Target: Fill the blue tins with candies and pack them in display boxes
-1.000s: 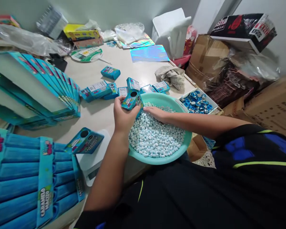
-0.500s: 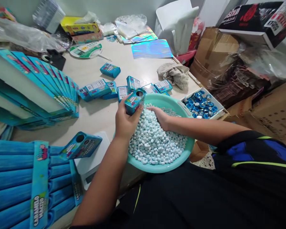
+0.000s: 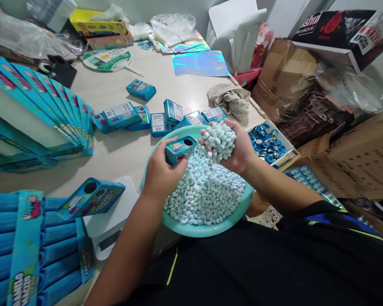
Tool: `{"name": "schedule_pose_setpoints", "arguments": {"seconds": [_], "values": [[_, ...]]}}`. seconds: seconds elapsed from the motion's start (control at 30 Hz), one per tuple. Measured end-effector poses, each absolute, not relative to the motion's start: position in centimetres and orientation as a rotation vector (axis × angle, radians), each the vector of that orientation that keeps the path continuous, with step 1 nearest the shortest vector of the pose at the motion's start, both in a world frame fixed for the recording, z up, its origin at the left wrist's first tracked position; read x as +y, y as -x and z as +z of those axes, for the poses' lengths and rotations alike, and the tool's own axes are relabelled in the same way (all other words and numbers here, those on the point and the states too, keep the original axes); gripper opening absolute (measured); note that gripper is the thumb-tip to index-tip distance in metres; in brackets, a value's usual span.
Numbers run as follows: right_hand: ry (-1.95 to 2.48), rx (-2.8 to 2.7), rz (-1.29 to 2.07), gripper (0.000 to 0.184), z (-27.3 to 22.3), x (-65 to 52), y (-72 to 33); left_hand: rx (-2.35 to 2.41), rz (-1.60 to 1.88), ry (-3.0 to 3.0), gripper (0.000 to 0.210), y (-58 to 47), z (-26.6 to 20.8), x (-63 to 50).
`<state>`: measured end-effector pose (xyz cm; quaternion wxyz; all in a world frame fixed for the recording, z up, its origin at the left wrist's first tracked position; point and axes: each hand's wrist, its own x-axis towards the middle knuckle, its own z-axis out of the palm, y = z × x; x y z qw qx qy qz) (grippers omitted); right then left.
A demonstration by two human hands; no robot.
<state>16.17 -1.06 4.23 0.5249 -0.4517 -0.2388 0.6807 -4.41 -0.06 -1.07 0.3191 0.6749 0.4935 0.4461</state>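
I log even, moderate light: soft shadows on the table (image 3: 118,155), glare across the iridescent sheet (image 3: 201,63). Edges stretched; upper-left plastic bag (image 3: 15,36) smeared, central pale tablets (image 3: 194,202) crisper.

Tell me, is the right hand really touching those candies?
Touching. The head view shows it: a heap of candies lies right in the palm of the cupped right hand.

The small blue box (image 3: 180,150) stands tilted, its round hole dark, at eleven o'clock of the green basin (image 3: 207,231); pale tablets (image 3: 207,197) cover the basin's inside and heap above at one o'clock.
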Motion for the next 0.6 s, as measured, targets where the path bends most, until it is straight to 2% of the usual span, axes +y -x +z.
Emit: {"name": "schedule_pose_setpoints", "arguments": {"seconds": [0.1, 0.4, 0.6], "values": [[1.154, -0.787, 1.462, 0.070, 4.8, -0.7, -16.1, 1.179, 1.108, -1.805, 0.050, 4.5, -0.8, 0.0], [1.320, -0.964, 1.058, 0.073, 4.3, -0.6, -13.3, 0.995, 0.983, -1.897, 0.043, 4.5, -0.2, 0.0], [1.323, -0.993, 1.046, 0.067, 5.6, -1.0, -13.3, 0.980, 0.976, -1.928, 0.042, 4.5, -0.2, -0.2]]}}
